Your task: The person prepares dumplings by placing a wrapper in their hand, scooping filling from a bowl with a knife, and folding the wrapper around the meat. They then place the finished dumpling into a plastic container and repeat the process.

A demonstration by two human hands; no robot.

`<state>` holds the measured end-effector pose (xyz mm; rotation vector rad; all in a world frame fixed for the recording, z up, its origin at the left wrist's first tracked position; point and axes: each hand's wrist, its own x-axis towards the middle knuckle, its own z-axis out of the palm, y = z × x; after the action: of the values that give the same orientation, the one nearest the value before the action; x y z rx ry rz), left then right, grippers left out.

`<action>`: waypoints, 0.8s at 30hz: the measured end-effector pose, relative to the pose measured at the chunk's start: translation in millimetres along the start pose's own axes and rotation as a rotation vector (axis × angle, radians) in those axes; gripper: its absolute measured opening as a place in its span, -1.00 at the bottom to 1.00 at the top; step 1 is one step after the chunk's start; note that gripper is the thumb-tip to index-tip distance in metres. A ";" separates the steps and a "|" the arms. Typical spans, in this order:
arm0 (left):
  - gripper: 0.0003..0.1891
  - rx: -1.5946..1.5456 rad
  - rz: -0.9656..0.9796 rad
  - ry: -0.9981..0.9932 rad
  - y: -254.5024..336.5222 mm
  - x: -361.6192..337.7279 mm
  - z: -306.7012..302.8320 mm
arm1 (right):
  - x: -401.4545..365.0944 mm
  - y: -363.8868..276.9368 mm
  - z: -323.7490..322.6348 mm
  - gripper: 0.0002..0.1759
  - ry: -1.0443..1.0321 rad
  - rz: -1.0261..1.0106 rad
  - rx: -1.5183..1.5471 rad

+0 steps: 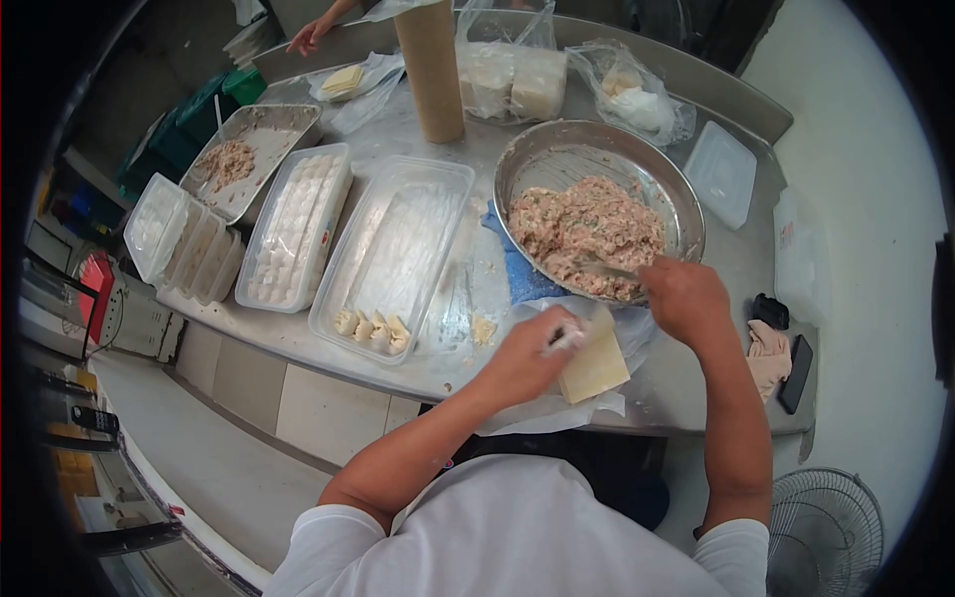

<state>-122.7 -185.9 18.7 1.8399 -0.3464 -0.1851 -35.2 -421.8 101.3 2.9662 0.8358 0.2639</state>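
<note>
My right hand (686, 298) grips a thin metal utensil (615, 271), whose tip rests in the ground meat filling (587, 224) and is partly hidden. That filling, flecked with green, lies in a round metal bowl (686, 189). My left hand (537, 353) is closed, its fingertips whitish and blurred; what they hold is hidden. Just right of it, a stack of square yellow dough wrappers (597, 368) lies on plastic sheeting (607, 406). Farther left, several folded dumplings (373, 328) sit at the near end of a clear plastic tray (448, 194).
Left of that tray stand a container of pale dumplings (295, 234) and a metal pan (298, 119) with leftover filling. A brown cardboard tube (430, 75) stands behind. A blue cloth (527, 274) lies by the bowl. At right are a lid (721, 174) and a phone (795, 375). Another person's hand (310, 37) shows at the back.
</note>
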 end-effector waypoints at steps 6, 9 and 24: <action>-0.72 -1.544 -0.005 0.169 -14.0 -21.6 -30.5 | -1.9 12.2 16.9 -0.85 0.137 -0.166 0.297; -0.65 -1.552 -0.039 0.498 -4.9 -21.5 -36.9 | -10.5 9.6 2.9 -0.80 0.177 -0.081 0.659; -0.57 -1.280 -0.074 0.576 14.1 32.6 -30.3 | -73.2 -70.2 -2.1 -0.53 0.242 0.081 0.545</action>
<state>-84.9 -172.8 42.6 0.5733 0.2363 0.0835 -133.2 -400.2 85.9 3.5341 0.9404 0.4765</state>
